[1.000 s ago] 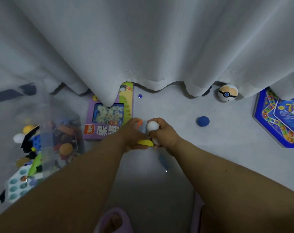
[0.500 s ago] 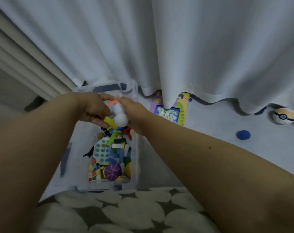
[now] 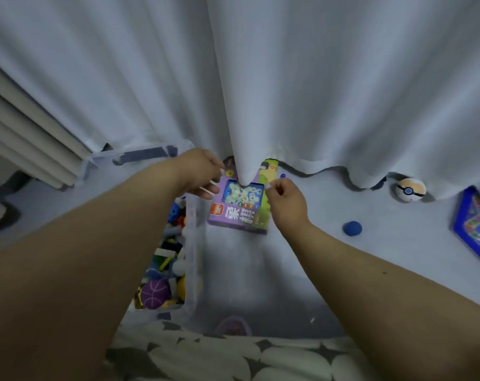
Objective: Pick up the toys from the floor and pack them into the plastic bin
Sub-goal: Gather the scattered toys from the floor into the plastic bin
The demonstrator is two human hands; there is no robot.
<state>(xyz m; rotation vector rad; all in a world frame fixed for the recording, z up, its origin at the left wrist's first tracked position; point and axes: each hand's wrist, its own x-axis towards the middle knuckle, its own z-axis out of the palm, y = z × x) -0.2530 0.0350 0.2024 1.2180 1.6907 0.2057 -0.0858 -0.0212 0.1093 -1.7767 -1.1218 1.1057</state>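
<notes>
Clear plastic bin (image 3: 190,243) on the floor (image 3: 343,259), heaped with toys (image 3: 164,259). Left hand (image 3: 199,171) hovers above its far corner, grip released, fingers loose and holding nothing. Right hand (image 3: 287,200) hangs over the purple box (image 3: 241,204), fingers loosely curled, holding nothing. Blue ball (image 3: 352,228) lies near.
</notes>
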